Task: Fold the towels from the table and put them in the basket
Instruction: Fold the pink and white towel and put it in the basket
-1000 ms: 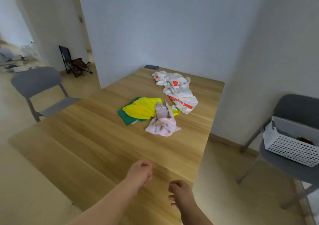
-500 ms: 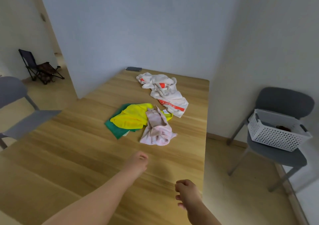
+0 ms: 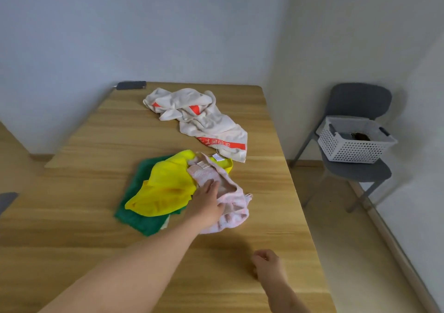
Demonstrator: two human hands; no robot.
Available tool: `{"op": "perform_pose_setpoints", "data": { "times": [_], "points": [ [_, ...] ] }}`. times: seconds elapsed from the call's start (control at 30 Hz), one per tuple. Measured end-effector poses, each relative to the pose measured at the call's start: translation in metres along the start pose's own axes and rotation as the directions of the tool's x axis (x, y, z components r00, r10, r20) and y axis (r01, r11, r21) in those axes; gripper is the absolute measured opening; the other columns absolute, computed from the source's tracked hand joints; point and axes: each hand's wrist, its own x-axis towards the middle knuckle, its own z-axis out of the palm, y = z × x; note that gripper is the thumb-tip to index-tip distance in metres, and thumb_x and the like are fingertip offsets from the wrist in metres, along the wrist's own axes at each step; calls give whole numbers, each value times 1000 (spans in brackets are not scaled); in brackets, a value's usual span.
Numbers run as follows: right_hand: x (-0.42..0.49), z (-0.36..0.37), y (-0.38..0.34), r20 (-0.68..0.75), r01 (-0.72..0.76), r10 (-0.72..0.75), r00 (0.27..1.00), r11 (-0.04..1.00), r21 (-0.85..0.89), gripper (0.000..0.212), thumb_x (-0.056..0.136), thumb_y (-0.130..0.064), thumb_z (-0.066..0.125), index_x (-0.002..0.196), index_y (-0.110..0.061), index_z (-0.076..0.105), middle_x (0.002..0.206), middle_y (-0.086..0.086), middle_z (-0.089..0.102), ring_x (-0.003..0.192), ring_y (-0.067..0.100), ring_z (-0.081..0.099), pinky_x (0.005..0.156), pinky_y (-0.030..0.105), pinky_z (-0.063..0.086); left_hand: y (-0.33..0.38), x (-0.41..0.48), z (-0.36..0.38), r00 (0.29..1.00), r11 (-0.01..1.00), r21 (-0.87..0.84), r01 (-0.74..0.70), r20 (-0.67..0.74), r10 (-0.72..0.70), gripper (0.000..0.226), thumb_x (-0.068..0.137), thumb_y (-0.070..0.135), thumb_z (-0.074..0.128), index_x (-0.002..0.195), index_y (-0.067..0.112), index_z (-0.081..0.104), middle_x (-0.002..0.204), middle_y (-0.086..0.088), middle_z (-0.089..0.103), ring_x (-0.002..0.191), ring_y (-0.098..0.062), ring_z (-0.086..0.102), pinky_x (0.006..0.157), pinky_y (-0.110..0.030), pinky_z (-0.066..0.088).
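4 towels lie unfolded on the desk (image 3: 72, 228), and none has gone into the basket, so the task is at its very start.

At centre left of the frame a green towel (image 3: 134, 207) lies lowest in the heap, with a yellow towel (image 3: 165, 188) crumpled on top of it. Just right of these is the pink towel (image 3: 230, 207), overlapping the yellow one's edge.

Here is the change. 0.5 s ago the left grip (image 3: 206, 204) hung over bare wood short of the heap. Now it has reached forward and lies on the pink towel, its fingers (image 3: 211, 184) stretched flat on the cloth. It is released, touching but not closed round anything. I take this as the pick of the 1st towel to fold, and the fingers would have to gather the cloth before it can be lifted.

Beyond the heap, toward the upper centre, a white towel with red stripes (image 3: 204, 123) sprawls apart from the other 3.

The right grip (image 3: 266, 263), at lower right, has barely moved. It is loosely curled over the desk near its right edge and holds nothing.

At far right the basket (image 3: 353, 149) sits on a grey chair (image 3: 360, 173), well apart from the desk. Something dark lies inside it, too small to identify.
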Motion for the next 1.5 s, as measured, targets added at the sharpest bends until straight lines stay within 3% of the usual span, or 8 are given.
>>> {"op": "perform_pose_setpoints", "data": {
  "times": [0.2,0.43,0.67,0.77,1.0,1.17,1.37,1.5],
  "points": [
    [-5,7,6,-15,16,-15,1000,999,49,16,84,-8,61,73,-19,58,68,-2,55,61,13,48,58,23,37,-3,22,-1,991,970,244,8,131,-41,31,90,39,45,105,18,61,117,-7,59,110,-27,52,83,-35,45],
    [-35,-12,-20,16,208,-210,978,976,70,17,88,-11,53,99,-23,58,91,-3,61,73,13,54,67,24,42,23,-29,-32,987,972,-204,-115,-136,88,25,97,23,43,118,14,49,111,-8,58,100,-30,55,71,-28,35],
    [-68,-26,-52,152,666,-652,743,742,-72,71,81,0,61,139,-31,33,130,-11,37,116,12,46,98,29,42,40,-104,-68,956,860,-449,-242,41,291,8,91,15,57,89,20,63,76,15,57,77,-5,53,67,-13,39],
    [-74,-25,-50,241,722,-682,691,665,-188,50,77,-3,65,123,-20,55,130,-7,39,120,11,40,103,36,39,37,-128,-72,931,852,-447,-273,99,350,7,87,19,64,90,24,66,81,14,60,77,4,51,69,-12,39],
    [-94,-28,-50,150,616,-628,764,639,-460,33,80,-27,62,60,-23,36,60,-6,45,76,25,44,64,30,33,7,-158,-81,975,926,313,-209,141,173,10,86,28,59,87,19,55,73,7,44,80,-16,44,59,-26,31],
    [-99,-26,-49,248,556,-541,804,536,-635,25,86,-23,49,64,-27,37,78,-2,47,79,24,45,65,27,34,-21,-163,-81,987,996,-7,91,-132,-91,18,93,21,45,105,21,59,100,-2,59,86,-20,50,61,-27,35],
    [-99,-28,-62,28,455,-502,864,758,-467,20,91,-25,45,72,-18,46,78,8,56,75,33,56,65,33,46,-38,-160,-87,909,957,-98,272,-299,-289,25,93,17,37,113,17,52,113,-12,59,100,-31,56,73,-32,41],
    [-104,-26,-79,-102,513,-531,841,843,-161,13,90,-17,41,85,-17,52,72,6,62,75,34,63,69,39,52,-30,-145,-94,869,516,-843,149,-137,-475,20,93,8,38,85,13,55,116,-25,60,76,-26,59,70,-42,55]
  ]
}}
